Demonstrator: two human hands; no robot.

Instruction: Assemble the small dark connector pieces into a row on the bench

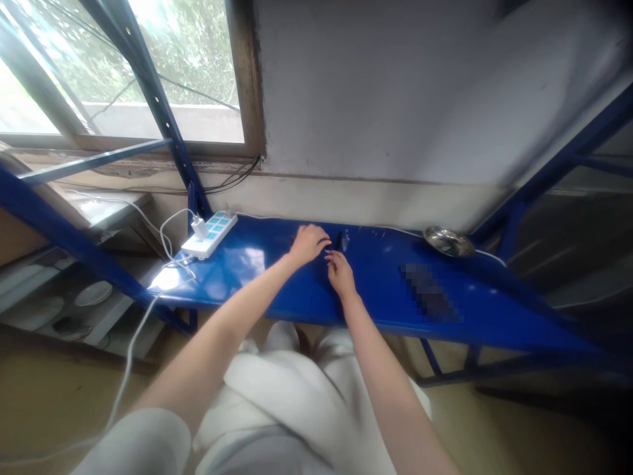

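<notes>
My left hand (310, 243) is over the middle of the blue table (297, 290), its fingers bent and closed toward the right. Close beside it, my right hand (341, 272) has its fingertips pinched together, almost meeting the left fingertips. Whatever lies between the fingers is too small to make out. Just beyond the hands lies a small clear object (345, 238), with a small dark object (339, 240) next to it. Several tiny pieces (378, 233) are scattered farther right, near the back edge.
A white power strip (210, 235) with a plugged-in charger (199, 227) sits at the table's left end; its white cable (129, 356) hangs to the floor. On the right are a shiny metal dish (449, 241) and a blurred-out dark object (429, 292). Blue frame posts (163, 112) flank the table.
</notes>
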